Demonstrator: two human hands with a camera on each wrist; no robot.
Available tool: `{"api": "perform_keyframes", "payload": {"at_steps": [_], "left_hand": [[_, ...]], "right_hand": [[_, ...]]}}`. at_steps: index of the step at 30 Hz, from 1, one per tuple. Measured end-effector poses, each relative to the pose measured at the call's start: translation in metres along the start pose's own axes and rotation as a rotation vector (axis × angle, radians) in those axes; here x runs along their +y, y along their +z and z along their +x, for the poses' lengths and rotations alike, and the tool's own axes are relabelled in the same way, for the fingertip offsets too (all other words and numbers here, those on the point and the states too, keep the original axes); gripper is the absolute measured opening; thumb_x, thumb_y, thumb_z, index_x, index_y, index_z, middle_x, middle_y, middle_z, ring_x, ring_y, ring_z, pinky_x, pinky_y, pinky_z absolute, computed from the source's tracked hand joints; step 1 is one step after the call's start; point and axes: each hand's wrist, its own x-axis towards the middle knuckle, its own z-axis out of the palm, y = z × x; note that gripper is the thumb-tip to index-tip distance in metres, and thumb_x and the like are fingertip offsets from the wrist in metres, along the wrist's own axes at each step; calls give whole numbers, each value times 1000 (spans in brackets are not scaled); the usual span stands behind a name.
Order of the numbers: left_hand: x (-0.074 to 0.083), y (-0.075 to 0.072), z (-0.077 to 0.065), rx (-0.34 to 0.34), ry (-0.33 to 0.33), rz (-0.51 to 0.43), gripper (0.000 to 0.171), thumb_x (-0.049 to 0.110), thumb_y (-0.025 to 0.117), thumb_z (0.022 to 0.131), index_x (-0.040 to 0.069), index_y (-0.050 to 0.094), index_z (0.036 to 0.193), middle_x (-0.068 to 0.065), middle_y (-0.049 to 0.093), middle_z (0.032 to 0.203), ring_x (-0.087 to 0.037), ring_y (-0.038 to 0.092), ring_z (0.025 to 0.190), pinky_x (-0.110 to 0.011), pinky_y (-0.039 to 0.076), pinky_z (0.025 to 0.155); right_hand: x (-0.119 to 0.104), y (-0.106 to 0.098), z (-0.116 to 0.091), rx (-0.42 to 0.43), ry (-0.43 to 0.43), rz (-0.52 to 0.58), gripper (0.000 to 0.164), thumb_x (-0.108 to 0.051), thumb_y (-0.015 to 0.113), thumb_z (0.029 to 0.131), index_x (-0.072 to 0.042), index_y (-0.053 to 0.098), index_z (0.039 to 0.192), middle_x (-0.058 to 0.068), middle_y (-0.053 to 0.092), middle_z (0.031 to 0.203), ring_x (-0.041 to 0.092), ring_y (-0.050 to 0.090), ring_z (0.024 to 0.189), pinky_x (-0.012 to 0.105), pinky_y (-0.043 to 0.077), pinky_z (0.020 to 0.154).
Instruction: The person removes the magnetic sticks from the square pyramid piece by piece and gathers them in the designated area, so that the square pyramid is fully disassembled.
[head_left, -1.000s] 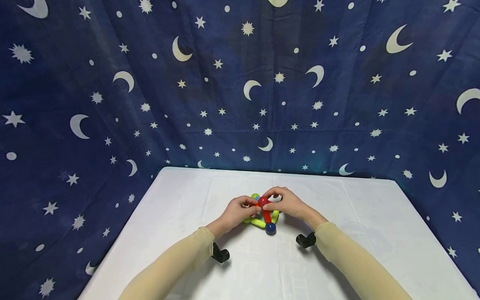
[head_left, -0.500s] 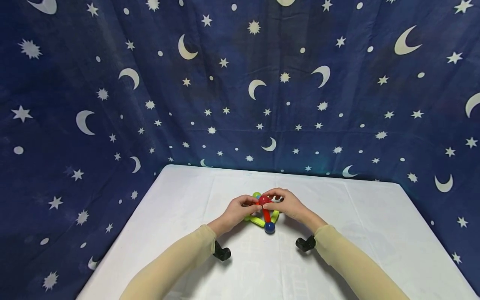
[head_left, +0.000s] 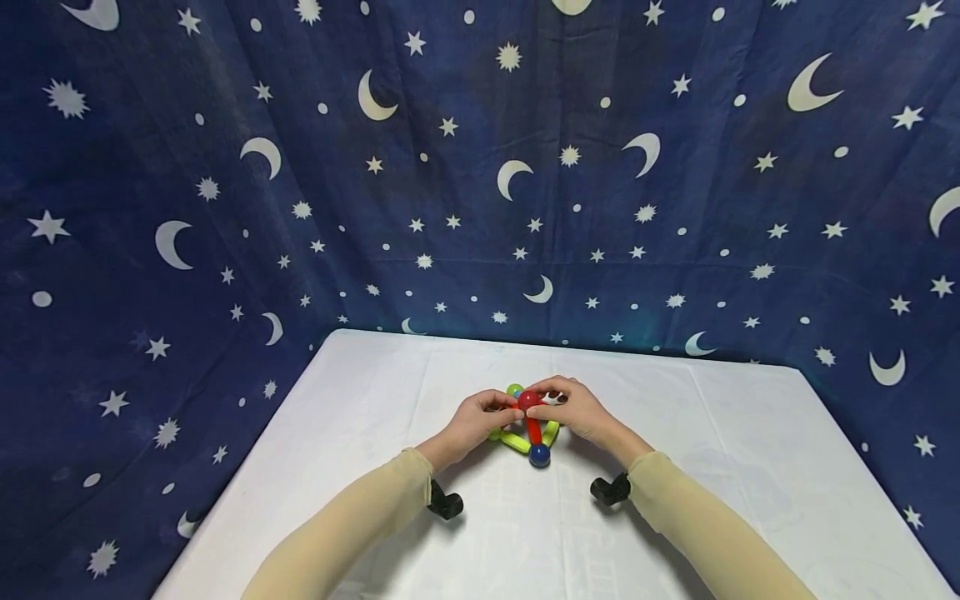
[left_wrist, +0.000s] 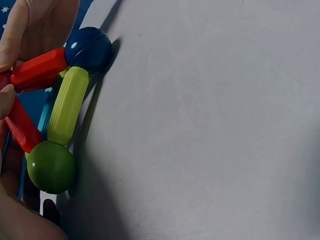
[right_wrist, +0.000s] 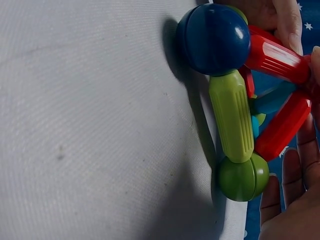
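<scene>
A pyramid of magnetic rods and balls stands on the white table [head_left: 480, 533]. Its peak is a red ball [head_left: 529, 402], pinched by the left hand [head_left: 467, 423] from the left and by the right hand [head_left: 577, 408] from the right, thumbs close together in front. Red rods [left_wrist: 39, 70] slope down from the peak. One reaches the dark blue ball [head_left: 539, 455] at the near corner. Yellow-green rods [left_wrist: 68, 106] form the base edges, with a green ball [left_wrist: 51, 167] at one corner. A light blue rod [right_wrist: 275, 97] shows behind. Fingers partly cover the far side.
Black wrist mounts [head_left: 446, 502] stick out below both sleeves. Behind the table hangs a dark blue curtain [head_left: 450, 167] with moons and stars, which also runs along the left and right sides.
The head view has shifted slightly. Both hands stay at the red ball, and the pyramid keeps its shape and place.
</scene>
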Motion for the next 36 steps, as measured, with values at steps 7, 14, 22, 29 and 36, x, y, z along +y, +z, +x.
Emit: {"api": "perform_keyframes", "payload": {"at_steps": [7,14,22,29,36], "left_hand": [[-1,-1,2,-12,4,-11,24,23,80,91,8,74,108,-2,68,86,-24,61,83,-24,50,67],[1,-2,2,-19,8,-14,23,22,80,91,8,74,108,-2,68,85,-26,61,83,-23,49,67],[1,-2,3,-23,4,-3,24,24,80,91,8,74,109,-2,67,85,-24,61,83,-24,49,68],[1,-3,3,-28,3,-7,24,24,80,92,8,74,109,-2,67,86,-19,61,82,-24,50,68],[1,-3,3,-31,4,-6,24,24,79,92,8,73,108,-2,66,84,-20,61,82,-25,49,68]], "right_hand": [[-1,0,1,1,13,14,38,-38,86,83,-20,75,115,-2,68,111,25,49,110,42,40,94],[-1,0,1,-9,17,21,40,-40,86,83,-19,75,116,-1,68,111,25,48,110,42,40,93],[0,-1,1,-34,1,30,43,-38,84,86,-19,73,123,-2,68,114,26,48,111,41,42,91],[-1,-2,0,-52,26,46,46,-39,83,86,-19,72,127,1,66,116,27,47,111,40,43,86],[1,-4,2,-71,23,59,47,-38,81,88,-17,72,128,3,65,117,27,47,110,40,43,84]]}}
